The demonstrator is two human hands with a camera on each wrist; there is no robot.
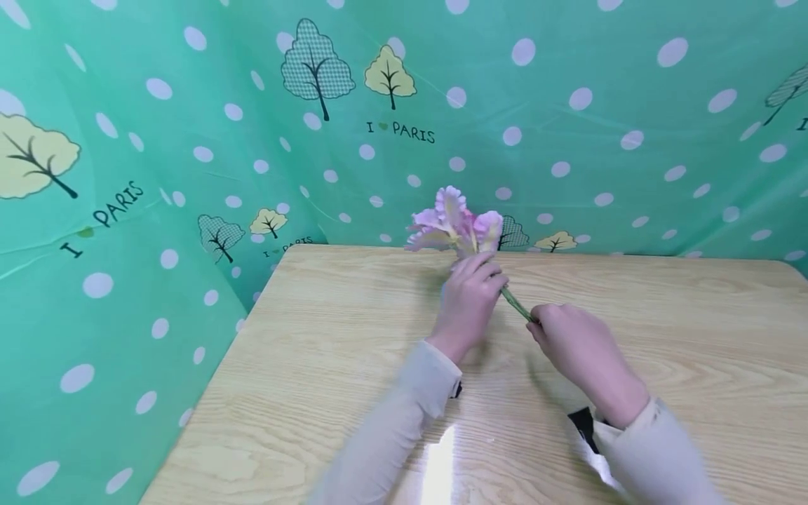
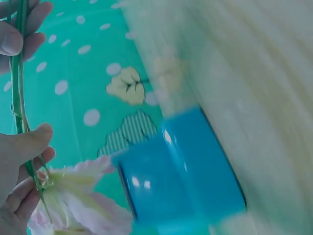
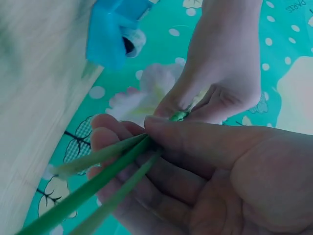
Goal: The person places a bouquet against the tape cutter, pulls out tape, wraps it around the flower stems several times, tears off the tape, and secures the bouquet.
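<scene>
Head view | flower (image 1: 456,226) held above counter (image 1: 353,337) far edge | left hand (image 1: 468,301) pinches stem just below bloom | right hand (image 1: 577,347) pinches green stem (image 1: 517,306) lower end | advice: keep both pinches firm, stem straight, avoid crushing petals.

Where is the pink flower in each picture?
Head: the pink flower is at centre, over the table's far edge, above the left hand.
Left wrist: bottom left corner, by the fingers.
Right wrist: blurry, middle, behind the left hand.
Shared landmark: the green stem, held by both hands.
</scene>
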